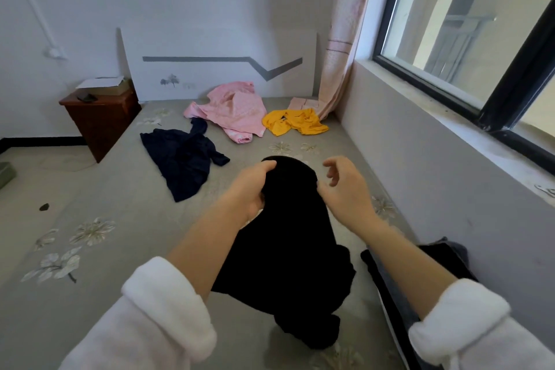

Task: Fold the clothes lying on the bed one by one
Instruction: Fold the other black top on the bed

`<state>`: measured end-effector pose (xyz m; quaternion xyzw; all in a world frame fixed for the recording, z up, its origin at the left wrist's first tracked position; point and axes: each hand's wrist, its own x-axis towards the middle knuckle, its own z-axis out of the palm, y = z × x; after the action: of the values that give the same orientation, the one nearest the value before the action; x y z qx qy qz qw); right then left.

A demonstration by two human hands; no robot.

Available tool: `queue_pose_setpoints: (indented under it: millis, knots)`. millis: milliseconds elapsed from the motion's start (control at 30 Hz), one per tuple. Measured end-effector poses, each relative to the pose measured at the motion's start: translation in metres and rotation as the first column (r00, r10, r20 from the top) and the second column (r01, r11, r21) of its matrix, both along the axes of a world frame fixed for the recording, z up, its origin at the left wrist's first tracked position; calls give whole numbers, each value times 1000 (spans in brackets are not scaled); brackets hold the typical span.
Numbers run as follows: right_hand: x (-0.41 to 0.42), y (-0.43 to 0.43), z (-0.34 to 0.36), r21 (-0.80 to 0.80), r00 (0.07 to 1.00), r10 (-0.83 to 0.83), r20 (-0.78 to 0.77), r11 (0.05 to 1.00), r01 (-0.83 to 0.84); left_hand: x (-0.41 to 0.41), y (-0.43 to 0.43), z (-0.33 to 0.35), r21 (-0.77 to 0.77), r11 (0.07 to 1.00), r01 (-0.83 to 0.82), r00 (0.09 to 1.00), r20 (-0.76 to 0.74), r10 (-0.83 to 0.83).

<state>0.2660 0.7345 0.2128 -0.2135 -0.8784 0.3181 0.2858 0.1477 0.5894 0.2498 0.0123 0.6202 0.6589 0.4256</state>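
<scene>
Garment (285,249), black, at frame centre was held up off the bed (120,219) by its top edge in the gripping left hand (253,189), presumably for straightening, with the right hand (345,189) loosely spread alongside, holding nothing.

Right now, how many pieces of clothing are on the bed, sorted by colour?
Black garment: 1
Navy garment: 1
Pink garment: 1
Yellow garment: 1
Dark folded pile by the wall: 1, number of pieces unclear
Total: 5
</scene>
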Motion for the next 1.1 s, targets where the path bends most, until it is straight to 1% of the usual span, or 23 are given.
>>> queue_pose_setpoints:
  millis: [33, 100, 167, 200, 267, 333, 367, 400, 433, 500, 567, 600, 633, 700, 800, 867, 900, 933, 967, 1000, 1033, 1067, 1100]
  knots:
    - [5, -10, -10, -21, 999, 6, -46, 1000, -7, 3, 1, 2, 47, 998, -30, 999, 40, 28]
    - [13, -28, -26, -76, 998, 27, -56, 997, -31, 7, 3, 8, 126, 990, -71, 994, 95, 59]
    - [18, -43, -32, -167, 992, 121, 44, 979, -112, 11, 6, 13, 178, 976, -122, 987, 124, 101]
    - [19, -50, -32, -249, 976, 187, 110, 956, -155, 13, 7, 16, 197, 969, -151, 982, 140, 125]
    - [19, -63, -26, -468, 936, 310, 168, 861, -201, 16, 11, 21, 242, 948, -207, 972, 164, 171]
    - [16, -70, -23, -707, 910, 390, 142, 684, -182, 17, 13, 25, 308, 913, -266, 957, 195, 213]
    - [14, -73, -23, -782, 904, 413, 111, 598, -177, 16, 12, 27, 340, 891, -300, 948, 211, 239]
    - [12, -76, -24, -811, 902, 422, 90, 556, -180, 15, 12, 27, 364, 869, -335, 938, 220, 269]
    - [10, -80, -25, -796, 905, 415, 95, 577, -181, 15, 11, 28, 383, 847, -368, 926, 228, 299]
    - [6, -84, -33, -655, 922, 327, 208, 747, -117, 13, 7, 30, 416, 809, -415, 908, 245, 340]
    - [3, -78, -44, -409, 920, 178, 349, 912, -21, 11, 2, 34, 450, 776, -442, 897, 254, 363]
    - [3, -72, -47, -270, 909, 102, 404, 963, 12, 8, -2, 35, 448, 769, -456, 890, 246, 384]
    - [4, -63, -48, -174, 899, 42, 436, 984, 38, 3, -8, 37, 439, 763, -475, 880, 232, 415]
    - [6, -40, -45, -127, 909, -24, 416, 988, 84, -9, -23, 37, 386, 751, -536, 842, 180, 509]
    - [9, -4, -25, -98, 954, -126, 272, 982, 158, -29, -51, 30, 286, 761, -582, 804, 64, 591]
    - [8, 14, -8, -101, 978, -152, 139, 981, 167, -39, -69, 21, 174, 810, -560, 809, -95, 580]
    - [6, 20, 0, -99, 987, -138, 81, 984, 146, -43, -76, 15, 64, 832, -552, 798, -251, 548]
    - [4, 23, 9, -103, 994, -102, 30, 989, 104, -47, -84, 9, -96, 822, -561, 759, -456, 465]
    - [2, 25, 16, -117, 999, -46, -16, 992, 44, -50, -91, 3, -244, 756, -607, 682, -648, 339]
    - [0, 24, 24, -131, 999, 10, -49, 991, -16, -52, -98, -2, -286, 684, -671, 573, -786, 234]
    - [-2, 24, 31, -123, 996, 59, -69, 990, -67, -53, -103, -5, -221, 665, -713, 463, -861, 211]
    - [-4, 23, 38, -87, 993, 91, -68, 991, -97, -55, -108, -7, -137, 699, -702, 406, -883, 235]
    - [-5, 24, 45, -37, 992, 113, -59, 993, -115, -58, -113, -6, -21, 761, -649, 409, -852, 326]
